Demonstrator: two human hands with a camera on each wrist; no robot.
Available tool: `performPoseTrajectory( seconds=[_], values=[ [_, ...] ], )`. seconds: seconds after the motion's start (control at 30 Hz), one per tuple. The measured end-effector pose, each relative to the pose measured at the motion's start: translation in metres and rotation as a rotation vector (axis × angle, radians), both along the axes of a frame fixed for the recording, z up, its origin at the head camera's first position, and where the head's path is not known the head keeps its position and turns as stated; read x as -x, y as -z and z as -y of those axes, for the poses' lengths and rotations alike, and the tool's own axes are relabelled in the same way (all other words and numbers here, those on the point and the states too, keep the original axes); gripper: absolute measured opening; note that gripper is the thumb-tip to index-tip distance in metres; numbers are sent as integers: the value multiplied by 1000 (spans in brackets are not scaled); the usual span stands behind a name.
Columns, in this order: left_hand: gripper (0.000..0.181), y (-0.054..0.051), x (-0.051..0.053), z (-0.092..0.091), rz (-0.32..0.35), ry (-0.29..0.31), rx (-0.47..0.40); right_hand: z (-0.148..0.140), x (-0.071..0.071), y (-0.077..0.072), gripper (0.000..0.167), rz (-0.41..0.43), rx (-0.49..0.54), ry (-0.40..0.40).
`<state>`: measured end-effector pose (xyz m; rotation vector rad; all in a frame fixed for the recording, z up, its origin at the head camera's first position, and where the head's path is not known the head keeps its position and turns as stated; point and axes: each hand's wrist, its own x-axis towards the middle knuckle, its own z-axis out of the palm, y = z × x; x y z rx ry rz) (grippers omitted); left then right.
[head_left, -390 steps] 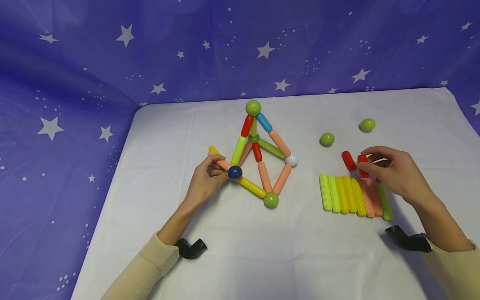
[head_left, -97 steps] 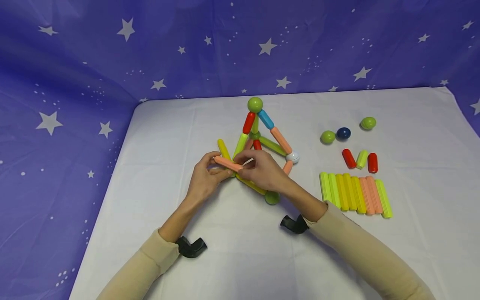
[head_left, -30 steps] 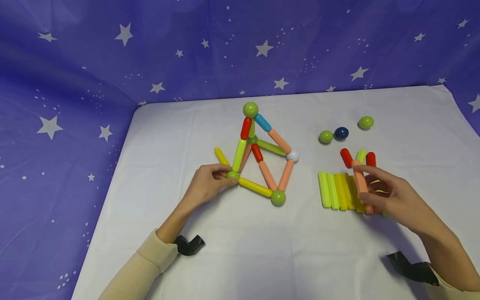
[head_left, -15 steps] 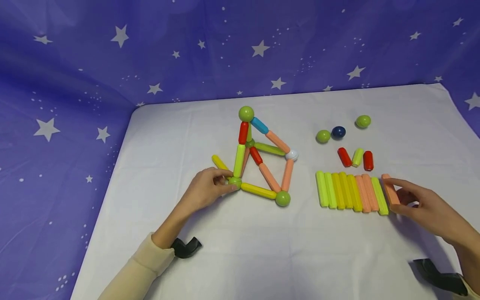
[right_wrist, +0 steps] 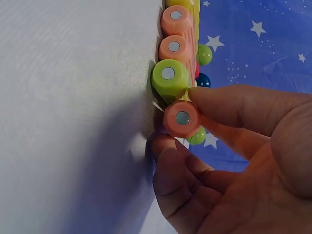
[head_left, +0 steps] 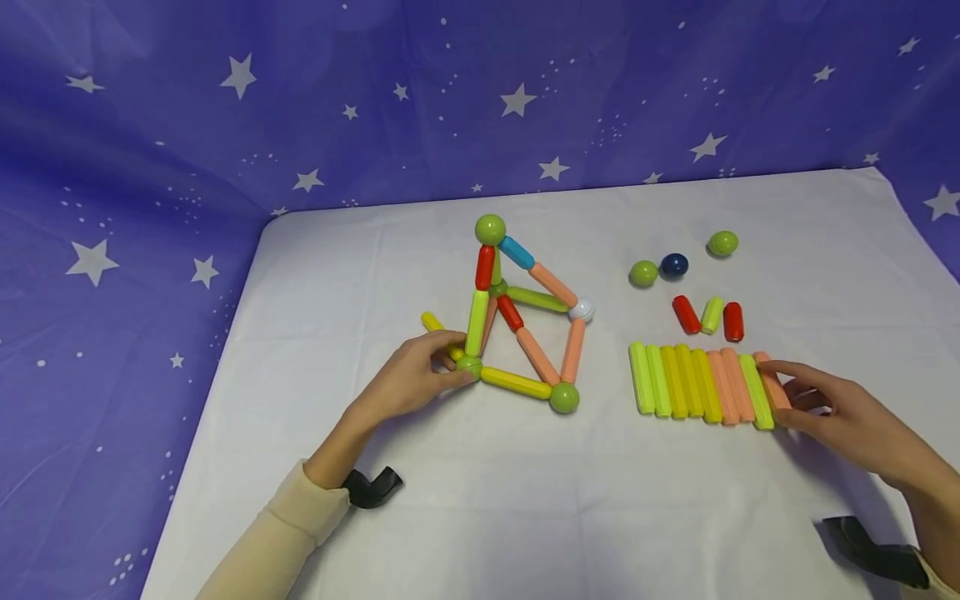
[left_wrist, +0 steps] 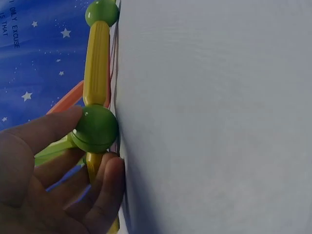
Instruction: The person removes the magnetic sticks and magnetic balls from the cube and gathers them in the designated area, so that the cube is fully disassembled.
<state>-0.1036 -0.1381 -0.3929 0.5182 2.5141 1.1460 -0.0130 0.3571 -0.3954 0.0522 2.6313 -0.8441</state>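
My left hand (head_left: 411, 377) pinches a green ball (head_left: 468, 367) at the left corner of a frame of magnetic rods and balls. A yellow rod (head_left: 516, 382) runs from that ball to the front green ball (head_left: 564, 397); another yellow rod (head_left: 432, 323) sticks out behind my fingers. My right hand (head_left: 843, 417) pinches a salmon magnetic rod (head_left: 771, 382) at the right end of the rod row. In the right wrist view, the held rod (right_wrist: 181, 118) lies against the lime rod (right_wrist: 170, 80), its metal end facing the camera. My fingers partly hide it in the head view.
Several yellow, lime and salmon rods (head_left: 690, 383) lie side by side. Behind them are two short red rods (head_left: 686, 314), a short lime rod (head_left: 712, 316), two loose green balls (head_left: 723, 243) and a dark blue ball (head_left: 674, 266). A starry curtain (head_left: 420, 100) backs the table.
The frame's left corner ball was dark blue; it is now green, and the blue one lies loose. My right hand took a salmon rod from that corner to the row's right end.
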Motion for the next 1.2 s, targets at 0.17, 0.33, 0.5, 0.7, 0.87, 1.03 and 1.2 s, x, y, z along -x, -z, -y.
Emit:
performPoseTrajectory(
  seconds=[0.17,0.33,0.5,0.7,0.87,1.03,1.2],
  values=[
    [54,1,-1,0,-2,22,-13,1,-1,-1,64,16,-10,22],
    [59,1,-3,-3,-3,46,-1,4,-5,-6,58,-83,-20,52],
    [59,1,-7,-6,3,66,12,23,-11,-14,48,-306,13,115],
    [59,2,-7,-7,5,77,-9,89,-12,-22,37,-400,228,-19],
    [58,2,-3,-7,34,92,-42,153,-1,-22,32,-359,265,-165],
    [60,2,-3,-6,64,70,-48,184,14,-15,30,-301,212,-250],
    [66,-2,-9,-6,105,73,-30,189,29,-16,29,-242,147,-312]
  ],
)
